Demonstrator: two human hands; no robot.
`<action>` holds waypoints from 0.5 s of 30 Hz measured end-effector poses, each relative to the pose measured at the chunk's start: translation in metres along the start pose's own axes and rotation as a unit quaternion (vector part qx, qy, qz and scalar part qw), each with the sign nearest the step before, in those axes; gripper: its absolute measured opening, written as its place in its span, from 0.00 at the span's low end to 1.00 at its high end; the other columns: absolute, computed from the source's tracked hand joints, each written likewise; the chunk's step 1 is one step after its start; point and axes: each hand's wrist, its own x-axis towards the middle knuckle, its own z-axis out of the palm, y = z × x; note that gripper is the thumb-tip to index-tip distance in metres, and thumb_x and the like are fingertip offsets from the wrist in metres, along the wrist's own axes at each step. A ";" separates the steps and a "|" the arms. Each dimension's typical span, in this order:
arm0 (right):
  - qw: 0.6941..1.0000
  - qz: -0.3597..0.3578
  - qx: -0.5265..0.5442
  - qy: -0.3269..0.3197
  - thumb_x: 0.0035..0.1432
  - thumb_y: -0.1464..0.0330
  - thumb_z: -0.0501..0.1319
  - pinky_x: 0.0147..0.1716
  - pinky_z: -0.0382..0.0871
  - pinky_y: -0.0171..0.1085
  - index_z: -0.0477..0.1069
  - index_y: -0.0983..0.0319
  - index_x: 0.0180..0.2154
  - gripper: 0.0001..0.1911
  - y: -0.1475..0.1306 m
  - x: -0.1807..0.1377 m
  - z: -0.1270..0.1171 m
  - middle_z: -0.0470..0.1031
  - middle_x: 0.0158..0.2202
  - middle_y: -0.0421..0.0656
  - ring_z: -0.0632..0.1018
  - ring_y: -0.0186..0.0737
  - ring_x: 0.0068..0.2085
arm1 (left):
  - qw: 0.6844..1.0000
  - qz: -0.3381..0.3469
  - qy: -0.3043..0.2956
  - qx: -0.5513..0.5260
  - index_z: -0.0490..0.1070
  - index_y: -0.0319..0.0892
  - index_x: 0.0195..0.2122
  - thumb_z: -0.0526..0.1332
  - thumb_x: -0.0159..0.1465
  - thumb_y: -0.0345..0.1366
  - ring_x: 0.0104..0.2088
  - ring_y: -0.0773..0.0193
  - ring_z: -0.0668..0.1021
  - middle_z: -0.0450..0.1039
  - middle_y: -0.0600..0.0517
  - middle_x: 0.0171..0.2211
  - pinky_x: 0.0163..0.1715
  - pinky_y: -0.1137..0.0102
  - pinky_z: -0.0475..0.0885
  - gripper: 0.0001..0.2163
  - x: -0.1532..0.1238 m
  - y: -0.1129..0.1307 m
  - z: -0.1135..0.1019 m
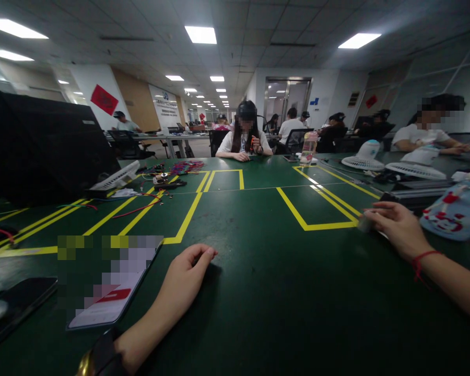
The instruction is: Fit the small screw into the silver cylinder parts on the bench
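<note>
Resting on the green desk [282,297], the left hand [190,269] has its fingers [196,251] curled in, thumb laid against the forefinger, with no object visible in them. A black wristband [104,352] circles that wrist, and just beside the forearm lies a phone [109,308] with its screen lit and partly blurred out. A dark, flat slab [27,292] lies farther left.

Well apart, at the right, the right hand [395,224] reaches out with its fingers closed around a small grey object [363,223], which sits at the near right corner of a yellow tape outline [329,226]; the object is too blurred to tell more. A red string [418,265] is tied round this wrist. Just beyond the hand, to the right, stands a light blue bag [450,219] with red and white patterns.

Across the desk sits a person [235,143] in a white top, near a clear bottle [308,151]. Tangled wires [186,167] lie at the far left.
</note>
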 end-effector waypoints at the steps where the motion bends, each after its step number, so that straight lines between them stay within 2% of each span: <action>1: 0.999 -0.015 -0.032 0.014 0.41 0.61 0.67 0.43 0.66 0.43 0.66 0.59 0.44 0.26 0.000 -0.004 -0.002 0.71 0.47 0.50 0.74 0.48 0.45 | 1.000 0.000 0.000 0.001 0.74 0.44 0.34 0.53 0.61 0.48 0.38 0.55 0.76 0.77 0.51 0.34 0.40 0.65 0.66 0.15 0.000 0.000 0.000; 5: 0.989 -0.059 -0.124 0.055 0.42 0.58 0.66 0.48 0.62 0.47 0.71 0.61 0.40 0.22 -0.008 -0.025 0.000 0.72 0.43 0.49 0.73 0.51 0.45 | 1.000 0.000 -0.002 0.002 0.74 0.44 0.33 0.53 0.61 0.47 0.38 0.56 0.76 0.77 0.52 0.34 0.38 0.65 0.66 0.15 0.000 0.001 0.000; 7: 0.988 -0.085 -0.122 0.036 0.45 0.57 0.65 0.46 0.65 0.45 0.70 0.61 0.42 0.22 -0.021 -0.046 0.012 0.73 0.42 0.48 0.74 0.48 0.44 | 1.000 -0.001 -0.002 0.003 0.74 0.44 0.33 0.53 0.61 0.47 0.38 0.55 0.76 0.77 0.52 0.33 0.38 0.66 0.66 0.15 0.000 0.003 0.000; 8: 0.990 -0.099 -0.102 -0.002 0.46 0.58 0.64 0.44 0.67 0.44 0.69 0.61 0.43 0.22 -0.030 -0.061 0.021 0.73 0.42 0.48 0.75 0.46 0.43 | 1.000 -0.001 -0.001 0.005 0.74 0.44 0.33 0.53 0.61 0.47 0.38 0.55 0.76 0.77 0.51 0.33 0.37 0.66 0.66 0.15 0.000 0.004 0.000; 10: 0.983 -0.127 -0.031 -0.127 0.50 0.58 0.62 0.43 0.70 0.42 0.67 0.61 0.45 0.21 -0.049 -0.097 0.045 0.73 0.43 0.47 0.76 0.42 0.42 | 1.000 0.000 -0.001 0.010 0.74 0.44 0.33 0.53 0.61 0.47 0.37 0.55 0.76 0.76 0.52 0.33 0.37 0.65 0.66 0.15 -0.001 0.005 0.000; 13: 0.932 -0.182 0.039 -0.312 0.55 0.60 0.59 0.45 0.71 0.40 0.66 0.60 0.45 0.17 -0.074 -0.155 0.084 0.72 0.45 0.46 0.75 0.38 0.44 | 1.000 0.003 -0.007 0.018 0.73 0.44 0.32 0.53 0.61 0.48 0.36 0.56 0.76 0.76 0.52 0.32 0.37 0.66 0.66 0.15 -0.001 0.003 0.000; 15: 0.900 -0.218 0.045 -0.374 0.56 0.62 0.59 0.46 0.70 0.38 0.66 0.59 0.44 0.14 -0.083 -0.184 0.103 0.71 0.46 0.44 0.74 0.36 0.45 | 1.000 0.008 -0.012 0.020 0.73 0.44 0.33 0.52 0.61 0.48 0.36 0.56 0.76 0.76 0.52 0.32 0.38 0.66 0.66 0.15 0.000 0.000 0.000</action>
